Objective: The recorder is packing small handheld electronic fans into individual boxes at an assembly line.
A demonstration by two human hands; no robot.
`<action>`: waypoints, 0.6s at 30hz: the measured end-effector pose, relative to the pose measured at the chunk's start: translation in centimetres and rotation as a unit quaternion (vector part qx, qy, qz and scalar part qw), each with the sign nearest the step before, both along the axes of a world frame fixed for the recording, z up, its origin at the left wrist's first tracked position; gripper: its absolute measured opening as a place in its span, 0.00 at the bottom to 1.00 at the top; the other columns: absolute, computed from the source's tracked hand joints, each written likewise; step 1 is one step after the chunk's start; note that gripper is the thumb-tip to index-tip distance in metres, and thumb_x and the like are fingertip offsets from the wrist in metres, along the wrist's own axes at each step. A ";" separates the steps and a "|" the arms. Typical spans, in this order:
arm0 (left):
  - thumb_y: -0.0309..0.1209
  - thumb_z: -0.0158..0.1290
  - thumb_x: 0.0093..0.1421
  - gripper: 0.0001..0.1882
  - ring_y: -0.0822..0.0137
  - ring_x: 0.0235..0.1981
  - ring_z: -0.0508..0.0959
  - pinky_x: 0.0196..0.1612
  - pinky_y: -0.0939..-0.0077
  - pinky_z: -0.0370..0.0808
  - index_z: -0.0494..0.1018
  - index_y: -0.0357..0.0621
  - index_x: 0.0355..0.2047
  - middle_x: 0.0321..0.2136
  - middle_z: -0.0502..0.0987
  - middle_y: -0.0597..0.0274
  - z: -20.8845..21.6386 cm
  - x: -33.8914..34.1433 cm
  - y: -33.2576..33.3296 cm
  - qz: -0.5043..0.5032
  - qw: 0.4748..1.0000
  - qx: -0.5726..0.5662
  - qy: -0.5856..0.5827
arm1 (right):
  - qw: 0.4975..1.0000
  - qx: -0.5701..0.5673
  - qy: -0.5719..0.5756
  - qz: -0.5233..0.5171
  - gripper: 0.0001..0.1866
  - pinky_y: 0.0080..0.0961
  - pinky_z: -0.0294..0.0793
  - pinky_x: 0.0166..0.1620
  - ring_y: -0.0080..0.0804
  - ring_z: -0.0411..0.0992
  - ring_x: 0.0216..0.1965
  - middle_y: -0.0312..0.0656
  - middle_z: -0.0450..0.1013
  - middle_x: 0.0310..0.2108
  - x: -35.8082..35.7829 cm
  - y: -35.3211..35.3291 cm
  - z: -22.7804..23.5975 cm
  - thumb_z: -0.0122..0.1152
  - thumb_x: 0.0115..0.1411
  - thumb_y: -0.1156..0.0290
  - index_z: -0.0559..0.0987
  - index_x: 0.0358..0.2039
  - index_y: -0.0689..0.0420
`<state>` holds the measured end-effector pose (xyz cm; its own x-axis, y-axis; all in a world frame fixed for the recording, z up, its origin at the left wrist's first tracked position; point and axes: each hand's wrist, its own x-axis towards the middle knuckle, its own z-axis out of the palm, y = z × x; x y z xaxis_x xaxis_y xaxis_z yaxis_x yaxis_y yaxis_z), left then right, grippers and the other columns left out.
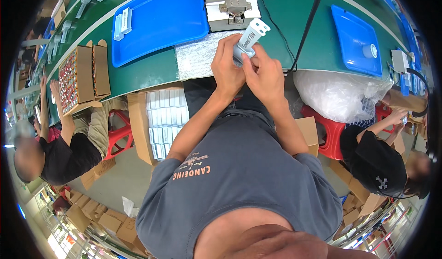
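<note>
A slim grey-and-white box (250,38) with dark lettering and a white cut-out end is held up above the table's near edge, tilted with its top to the right. My left hand (227,70) wraps its fingers round the box's left side and lower part. My right hand (265,74) grips the box's lower right, its thumb against the bottom end. The fingers partly hide the lower part. Just beyond the box stands a white machine (234,10) with a metal fitting on its front. A silvery wrapped mat (198,54) lies to the left of my hands.
A blue tray (161,26) at left holds similar boxes (122,25); another blue tray (359,33) at right holds a white roll (369,51). An open carton (166,120) of packed boxes stands below left. Co-workers sit on both sides. A black cable (309,26) crosses right.
</note>
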<state>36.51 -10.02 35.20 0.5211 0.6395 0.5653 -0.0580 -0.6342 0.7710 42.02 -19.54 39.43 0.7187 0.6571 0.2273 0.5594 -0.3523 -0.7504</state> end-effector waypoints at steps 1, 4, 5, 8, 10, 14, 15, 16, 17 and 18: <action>0.24 0.67 0.43 0.28 0.49 0.43 0.81 0.41 0.62 0.79 0.74 0.40 0.48 0.45 0.78 0.52 -0.1 0.1 0.1 -0.002 1.000 0.001 0.000 | 0.994 0.039 0.092 0.031 0.20 0.31 0.65 0.21 0.36 0.72 0.15 0.47 0.73 0.16 0.7 0.1 -0.3 0.61 0.62 0.71 0.73 0.53 0.67; 0.25 0.67 0.43 0.29 0.48 0.43 0.81 0.41 0.62 0.79 0.74 0.39 0.48 0.45 0.78 0.52 -0.4 0.3 0.5 -0.007 1.000 -0.005 0.021 | 0.960 0.101 0.253 0.069 0.17 0.26 0.64 0.20 0.26 0.71 0.14 0.43 0.75 0.16 1.4 -0.1 -0.2 0.61 0.64 0.72 0.74 0.50 0.67; 0.25 0.68 0.43 0.29 0.48 0.43 0.81 0.42 0.61 0.79 0.74 0.39 0.48 0.45 0.78 0.52 -0.3 0.2 0.5 -0.012 1.000 -0.002 0.022 | 0.936 0.124 0.322 0.078 0.14 0.23 0.64 0.19 0.21 0.69 0.15 0.41 0.76 0.16 1.4 -0.2 0.0 0.60 0.65 0.73 0.75 0.48 0.67; 0.25 0.68 0.43 0.29 0.48 0.43 0.80 0.43 0.61 0.79 0.74 0.39 0.48 0.45 0.78 0.52 -0.3 0.1 0.6 -0.023 0.999 -0.003 0.026 | 0.935 0.173 0.308 0.040 0.09 0.18 0.63 0.20 0.15 0.67 0.16 0.36 0.74 0.15 0.5 0.3 -0.1 0.61 0.65 0.75 0.76 0.43 0.67; 0.25 0.69 0.43 0.29 0.48 0.43 0.80 0.43 0.61 0.79 0.74 0.39 0.48 0.45 0.78 0.52 -0.1 -0.1 0.6 -0.027 0.999 -0.009 0.029 | 0.944 0.180 0.276 0.011 0.08 0.17 0.63 0.20 0.15 0.68 0.17 0.36 0.74 0.16 0.5 0.2 -0.7 0.61 0.65 0.76 0.77 0.41 0.67; 0.24 0.69 0.45 0.30 0.53 0.46 0.79 0.50 0.63 0.75 0.73 0.37 0.50 0.45 0.77 0.50 0.6 -0.5 0.7 -0.051 0.996 -0.055 0.047 | 0.917 0.241 0.316 -0.012 0.05 0.15 0.64 0.21 0.15 0.69 0.19 0.35 0.74 0.20 1.2 -0.5 -0.8 0.63 0.64 0.76 0.78 0.39 0.64; 0.25 0.69 0.47 0.30 0.55 0.47 0.78 0.51 0.64 0.74 0.72 0.37 0.51 0.45 0.77 0.50 0.7 -0.6 0.8 -0.061 0.995 -0.056 0.058 | 0.917 0.240 0.318 -0.011 0.05 0.15 0.64 0.21 0.15 0.69 0.19 0.35 0.74 0.20 1.5 -0.9 -1.0 0.63 0.64 0.76 0.78 0.39 0.64; 0.25 0.69 0.47 0.30 0.55 0.47 0.78 0.51 0.64 0.74 0.72 0.37 0.51 0.45 0.77 0.50 0.9 -0.8 0.9 -0.061 0.995 -0.056 0.058 | 0.914 0.231 0.332 -0.012 0.05 0.14 0.63 0.21 0.15 0.69 0.19 0.35 0.74 0.21 2.0 -1.4 -1.3 0.63 0.64 0.76 0.79 0.38 0.63; 0.26 0.70 0.49 0.30 0.57 0.47 0.79 0.51 0.66 0.75 0.71 0.36 0.51 0.46 0.77 0.52 1.1 -1.1 0.9 -0.085 0.988 -0.121 0.050 | 0.911 0.222 0.347 -0.013 0.04 0.13 0.63 0.21 0.15 0.68 0.20 0.35 0.74 0.23 2.5 -1.9 -1.5 0.63 0.65 0.76 0.79 0.38 0.62; 0.28 0.70 0.50 0.30 0.60 0.47 0.80 0.51 0.68 0.75 0.70 0.36 0.52 0.46 0.78 0.53 1.1 -1.4 1.1 -0.109 0.976 -0.186 0.041 | 0.902 0.218 0.371 -0.014 0.04 0.13 0.61 0.21 0.13 0.67 0.19 0.34 0.73 0.22 2.9 -2.5 -1.6 0.63 0.65 0.75 0.79 0.38 0.62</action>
